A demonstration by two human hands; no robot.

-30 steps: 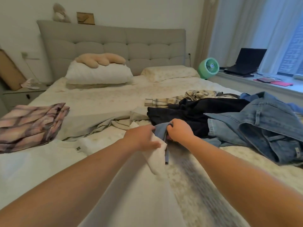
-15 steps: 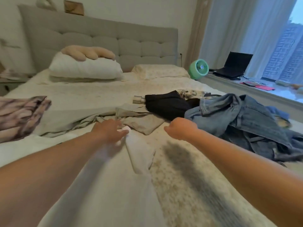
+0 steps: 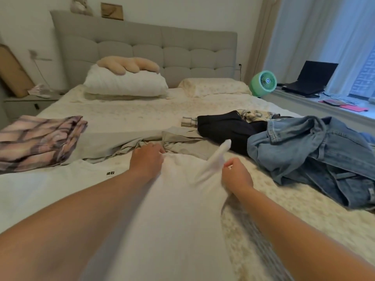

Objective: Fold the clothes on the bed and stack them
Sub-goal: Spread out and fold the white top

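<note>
Where our forearms reach out over the bed (image 3: 142, 120), a white T-shirt (image 3: 172, 209) lies stretched along it between them. Our left hand (image 3: 147, 160) grips the shirt's far edge, fingers curled into the cloth. Our right hand (image 3: 236, 175) pinches the raised, blurred sleeve. Beyond lie a beige garment (image 3: 125, 141), a black garment (image 3: 227, 128) and blue jeans (image 3: 316, 149) to the right. We note a folded plaid garment (image 3: 40, 138) at far left, well apart from the unfolded pile.

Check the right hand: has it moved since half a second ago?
Yes. The right hand has drawn back from the black garment toward the person and now pinches the white shirt.
</note>
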